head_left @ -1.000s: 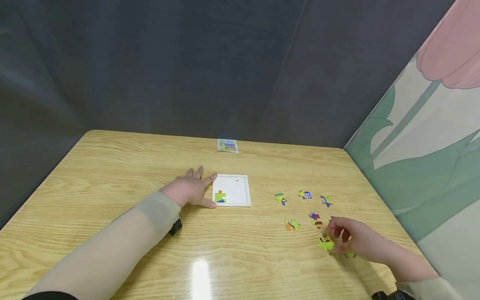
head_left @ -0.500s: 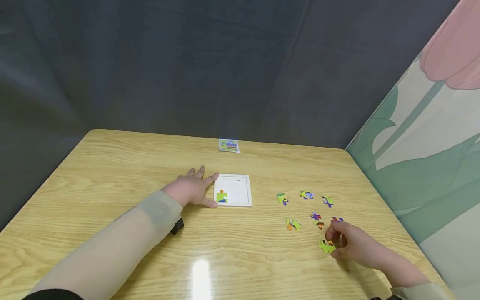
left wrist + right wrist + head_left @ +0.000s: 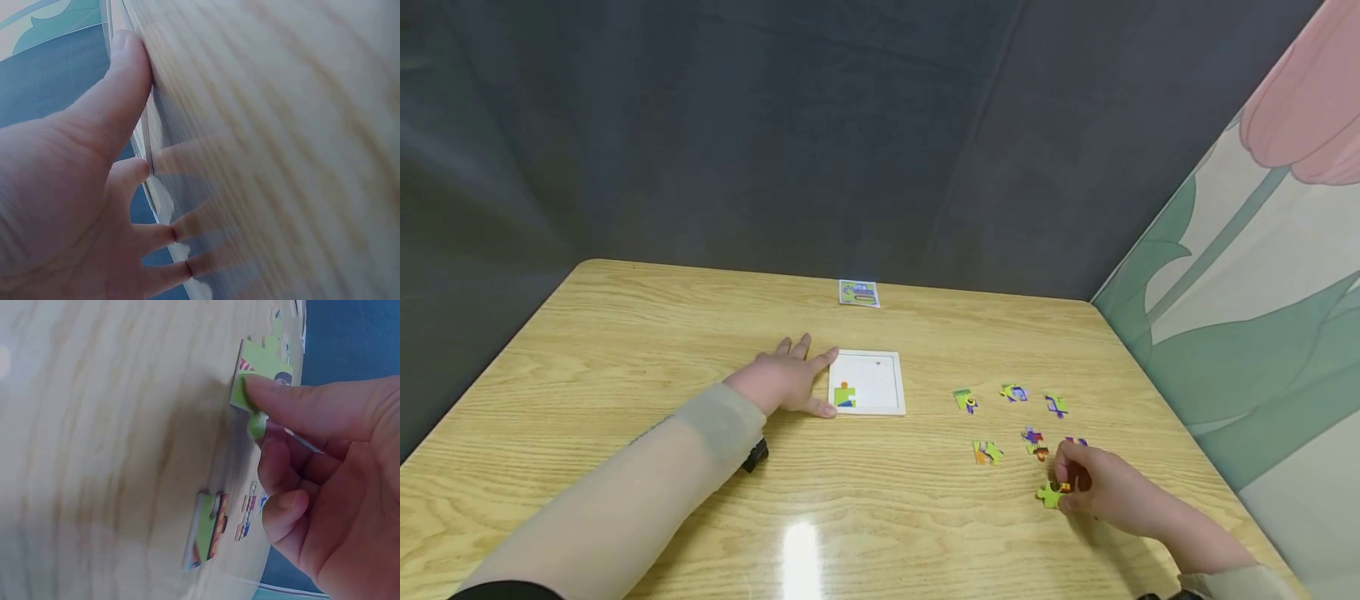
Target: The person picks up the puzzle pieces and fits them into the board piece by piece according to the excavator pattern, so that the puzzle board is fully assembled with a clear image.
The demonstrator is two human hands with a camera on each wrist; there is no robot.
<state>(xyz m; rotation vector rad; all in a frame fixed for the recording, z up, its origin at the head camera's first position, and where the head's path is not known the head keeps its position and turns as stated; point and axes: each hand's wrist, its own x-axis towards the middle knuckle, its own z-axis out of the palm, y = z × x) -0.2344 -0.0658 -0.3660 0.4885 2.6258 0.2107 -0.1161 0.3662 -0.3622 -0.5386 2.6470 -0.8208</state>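
Observation:
My left hand (image 3: 782, 381) lies with spread fingers at the left edge of a white puzzle tray (image 3: 901, 392), its thumb and index finger touching the frame. One green jigsaw piece with an orange knob (image 3: 845, 397) sits in the tray's near left corner. At the right, my right hand (image 3: 1116, 492) pinches a green jigsaw piece (image 3: 1049, 495) between thumb and fingers. In the right wrist view the thumb lies across the face of this green piece (image 3: 259, 359), and the fingertips are partly hidden behind it.
Several loose jigsaw pieces (image 3: 988, 452) lie between the tray and my right hand. Another piece (image 3: 207, 528) lies below the hand in the right wrist view. A small picture card (image 3: 859, 293) rests at the table's far edge, before a dark curtain (image 3: 775, 142).
My right hand has moved slightly left and its fingers have closed on the green jigsaw piece. The left hand stays at the tray.

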